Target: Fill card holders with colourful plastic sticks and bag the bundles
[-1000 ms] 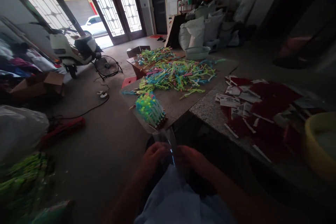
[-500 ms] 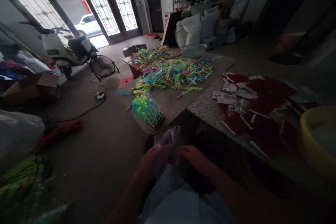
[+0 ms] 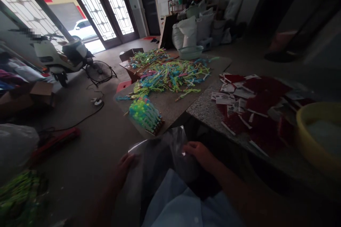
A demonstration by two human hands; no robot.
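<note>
A clear plastic bag (image 3: pixel 157 159) is stretched between my two hands, above my lap. My left hand (image 3: pixel 127 163) grips its left edge, and my right hand (image 3: pixel 198 152) pinches its right side with the fingertips. The film is see-through and catches light along its top edge. Just beyond the bag, a neat bundle of green, blue and white stick-like pieces (image 3: pixel 146 113) lies at the near corner of the table. Farther back is a loose heap of similar colourful pieces (image 3: pixel 173 74).
On the right, a speckled stone slab (image 3: pixel 205 111) bears red and white printed cards (image 3: pixel 266 95) and a yellow basin (image 3: pixel 306 131). At left stand a red-framed object (image 3: pixel 55 143) and a scooter (image 3: pixel 66 56). White sacks (image 3: pixel 188 30) stand behind a pale basin (image 3: pixel 190 52).
My hands were close together on the bunched plastic bag. Now my left hand has moved left, and the bag is spread wide between them. The view has shifted slightly.
</note>
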